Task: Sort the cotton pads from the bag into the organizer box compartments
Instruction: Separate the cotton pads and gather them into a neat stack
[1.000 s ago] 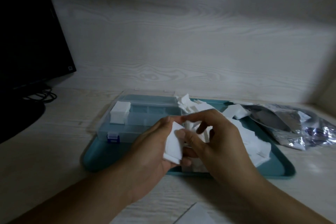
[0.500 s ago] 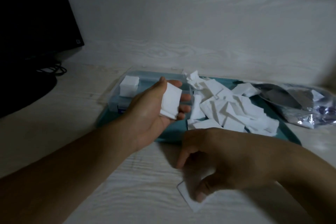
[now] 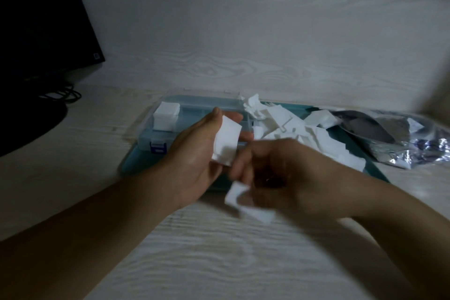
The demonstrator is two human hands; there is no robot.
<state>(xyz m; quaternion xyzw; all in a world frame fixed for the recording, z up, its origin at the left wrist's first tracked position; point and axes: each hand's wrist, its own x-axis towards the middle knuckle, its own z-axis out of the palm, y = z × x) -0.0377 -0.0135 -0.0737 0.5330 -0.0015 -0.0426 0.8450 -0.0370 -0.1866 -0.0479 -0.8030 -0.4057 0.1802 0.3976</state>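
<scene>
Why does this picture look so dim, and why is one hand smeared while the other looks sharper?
Head view: the lighting is low, leaving the monitor nearly black. The right hand and the cotton pad it holds are motion-blurred, while the left hand gripping a stack of pads looks sharper. The foil bag glints, and the wide-angle lens softens the edges.

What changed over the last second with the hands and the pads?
The right hand left the left hand's stack, reached down to the table, pinched a stray pad and lifted it toward the stack. The left hand held its stack throughout. Box, loose pile and bag unchanged.
</scene>
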